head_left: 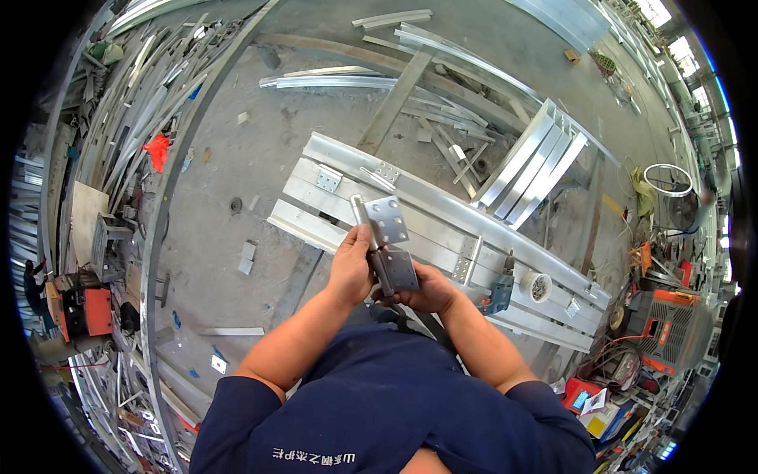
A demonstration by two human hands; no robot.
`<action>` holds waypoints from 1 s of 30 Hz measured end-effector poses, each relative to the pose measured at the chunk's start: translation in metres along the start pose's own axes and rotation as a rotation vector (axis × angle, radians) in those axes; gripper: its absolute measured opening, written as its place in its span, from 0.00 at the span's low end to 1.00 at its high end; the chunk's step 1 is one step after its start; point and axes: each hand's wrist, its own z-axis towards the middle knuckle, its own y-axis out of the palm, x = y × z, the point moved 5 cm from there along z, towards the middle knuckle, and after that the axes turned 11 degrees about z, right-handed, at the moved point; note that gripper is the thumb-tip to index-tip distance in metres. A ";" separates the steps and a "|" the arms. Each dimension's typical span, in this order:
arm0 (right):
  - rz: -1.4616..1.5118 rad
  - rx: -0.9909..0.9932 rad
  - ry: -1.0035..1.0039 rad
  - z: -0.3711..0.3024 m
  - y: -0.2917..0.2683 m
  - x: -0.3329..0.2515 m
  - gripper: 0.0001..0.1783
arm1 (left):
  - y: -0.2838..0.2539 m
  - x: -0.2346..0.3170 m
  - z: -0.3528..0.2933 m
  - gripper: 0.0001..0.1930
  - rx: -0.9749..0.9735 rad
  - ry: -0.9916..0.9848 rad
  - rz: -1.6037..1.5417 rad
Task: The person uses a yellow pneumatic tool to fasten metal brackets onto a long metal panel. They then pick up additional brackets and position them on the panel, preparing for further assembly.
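Note:
A metal hinge point(387, 220) is held up in front of me, over the near side of the aluminium profiles. Its upper leaf is shiny and has round holes; its lower leaf is darker. My left hand point(350, 267) is closed round the barrel from the left. From the right, my right hand point(429, 290) grips the lower leaf and the barrel's bottom end, its fingers partly hidden underneath. Beyond the hinge, another hinge point(328, 178) lies on the long aluminium profiles point(442, 237). A teal power drill point(498, 295) and a white tub of small fasteners point(536, 286) rest to the right.
Steel beams point(396, 103) support the profiles. Upright silver channels point(530, 164) stand at the far right. Long metal offcuts point(130, 103) are heaped on the left behind a steel rail point(175, 170). An orange and grey machine point(671, 332) stands at the right among cables.

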 end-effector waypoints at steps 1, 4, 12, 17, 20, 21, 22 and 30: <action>0.005 -0.030 0.008 0.003 -0.008 0.004 0.25 | 0.000 0.003 -0.005 0.14 -0.040 0.030 0.075; -0.149 -0.047 0.025 -0.001 -0.008 0.011 0.24 | 0.001 0.026 -0.025 0.09 -0.110 0.153 0.331; -0.277 -0.024 -0.014 0.008 -0.007 0.011 0.21 | 0.002 0.075 -0.048 0.12 -0.030 0.379 0.558; -0.437 0.023 0.017 0.018 -0.011 0.007 0.23 | -0.013 0.115 -0.060 0.10 0.192 0.673 0.521; -0.415 0.040 0.017 0.020 -0.034 0.008 0.22 | -0.042 0.139 -0.053 0.09 0.307 0.714 0.466; -0.388 0.029 0.023 0.022 -0.042 0.008 0.22 | -0.055 0.144 -0.049 0.09 0.342 0.712 0.437; -0.413 0.073 -0.007 0.023 -0.050 0.006 0.22 | -0.068 0.146 -0.046 0.09 0.350 0.654 0.392; -0.820 0.561 -0.219 0.071 -0.135 -0.019 0.19 | -0.180 0.089 -0.042 0.15 0.559 0.205 0.330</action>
